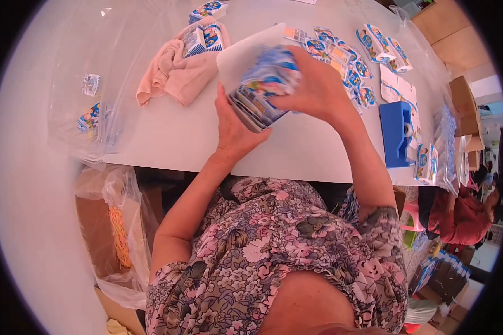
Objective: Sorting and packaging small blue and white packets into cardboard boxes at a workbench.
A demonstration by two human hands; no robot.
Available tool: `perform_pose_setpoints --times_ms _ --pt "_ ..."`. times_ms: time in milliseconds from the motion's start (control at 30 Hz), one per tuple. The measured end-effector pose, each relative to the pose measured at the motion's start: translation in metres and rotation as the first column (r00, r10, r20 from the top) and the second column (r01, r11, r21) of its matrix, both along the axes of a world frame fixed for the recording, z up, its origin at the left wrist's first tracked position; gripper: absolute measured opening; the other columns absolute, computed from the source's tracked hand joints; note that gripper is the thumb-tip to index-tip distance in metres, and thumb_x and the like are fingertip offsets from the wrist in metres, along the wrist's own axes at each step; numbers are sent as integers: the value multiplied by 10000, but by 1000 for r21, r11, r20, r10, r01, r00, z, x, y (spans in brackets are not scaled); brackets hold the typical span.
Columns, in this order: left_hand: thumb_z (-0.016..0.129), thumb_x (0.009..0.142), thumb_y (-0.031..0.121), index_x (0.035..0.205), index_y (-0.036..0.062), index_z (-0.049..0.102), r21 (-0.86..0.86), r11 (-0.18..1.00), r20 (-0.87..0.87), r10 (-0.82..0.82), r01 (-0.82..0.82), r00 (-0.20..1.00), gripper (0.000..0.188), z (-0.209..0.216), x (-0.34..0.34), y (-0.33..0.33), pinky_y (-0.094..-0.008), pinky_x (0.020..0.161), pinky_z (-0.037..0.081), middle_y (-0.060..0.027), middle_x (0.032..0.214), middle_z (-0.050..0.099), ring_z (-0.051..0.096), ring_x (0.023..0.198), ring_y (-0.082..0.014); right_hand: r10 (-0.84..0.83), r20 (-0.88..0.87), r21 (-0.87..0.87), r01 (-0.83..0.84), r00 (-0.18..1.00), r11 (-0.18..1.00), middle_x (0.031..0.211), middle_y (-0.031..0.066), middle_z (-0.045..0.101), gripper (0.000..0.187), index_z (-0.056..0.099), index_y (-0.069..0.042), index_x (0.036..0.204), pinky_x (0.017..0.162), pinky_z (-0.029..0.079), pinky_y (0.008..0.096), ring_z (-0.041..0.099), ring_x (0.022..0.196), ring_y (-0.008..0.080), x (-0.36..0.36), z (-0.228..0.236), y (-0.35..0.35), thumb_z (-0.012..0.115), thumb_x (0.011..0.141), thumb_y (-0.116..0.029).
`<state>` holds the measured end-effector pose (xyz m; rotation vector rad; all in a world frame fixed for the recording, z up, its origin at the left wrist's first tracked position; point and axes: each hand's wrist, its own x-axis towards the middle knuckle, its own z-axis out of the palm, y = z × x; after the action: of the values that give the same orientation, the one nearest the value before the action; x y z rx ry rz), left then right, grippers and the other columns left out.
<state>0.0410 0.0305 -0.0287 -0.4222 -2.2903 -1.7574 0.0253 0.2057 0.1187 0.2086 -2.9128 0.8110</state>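
Note:
My left hand [235,131] grips a small carton from below, its fingers wrapped around the lower sides. The carton's white flap [243,53] stands open at the top. Rows of small flat packets show inside. At the carton's mouth my right hand [321,84] is closed on blue-and-white packets [271,72], which are smeared by motion. Whether these are partly inside the carton I cannot tell. Several loose packets [352,78] lie scattered on the table beyond my right hand. A pink cloth [176,81] lies crumpled to the left, with striped packs [211,37] on it.
Printed cartons [374,43] stand at the far right, with a blue tape dispenser [393,137] nearer. A clear plastic bag on the left has packets [88,118] in or under it. Below the table edge sits a plastic-lined cardboard box [95,218]. Another person in red [458,215] is at the right.

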Motion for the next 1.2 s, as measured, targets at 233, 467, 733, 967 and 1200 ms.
perform_pose_setpoints --times_ms 233,467,733,967,1200 --pt "908 525 222 1479 -65 -62 -98 995 21 15 -12 1000 1390 7 10 7 -445 1122 301 -251 1413 245 330 1316 -393 128 147 388 -176 981 905 854 193 705 562 639 26 958 710 552 407 702 797 346 -28 -51 -30 728 560 -361" --pt "910 583 364 1413 -7 292 -355 911 -545 -19 -210 839 1099 33 23 2 -531 1109 293 -223 1438 274 307 1342 -435 56 207 295 -117 977 948 879 194 706 674 634 45 1006 782 546 404 702 862 357 -19 -52 -22 756 575 -459" --pt "736 796 473 1426 59 415 -567 824 -390 -281 12 877 819 52 14 2 -547 1124 266 -230 1475 360 298 1383 -458 199 114 42 -205 973 978 971 148 698 358 639 -8 1150 734 526 433 655 906 357 -22 -29 36 644 831 -169" --pt "611 832 624 1410 88 464 -846 531 -280 -388 -35 878 802 61 3 17 -548 1118 265 -207 1514 347 291 1406 -432 67 -473 228 49 878 972 834 67 676 171 704 -99 949 664 527 376 646 892 264 -29 -77 37 681 808 -193" --pt "516 860 696 1443 95 429 -907 410 -114 -464 99 878 842 68 -8 13 -579 1116 249 -215 1531 318 267 1422 -424 60 25 -554 -36 998 832 903 162 686 412 638 -26 1080 705 488 424 643 828 372 -21 -130 55 499 963 -395"
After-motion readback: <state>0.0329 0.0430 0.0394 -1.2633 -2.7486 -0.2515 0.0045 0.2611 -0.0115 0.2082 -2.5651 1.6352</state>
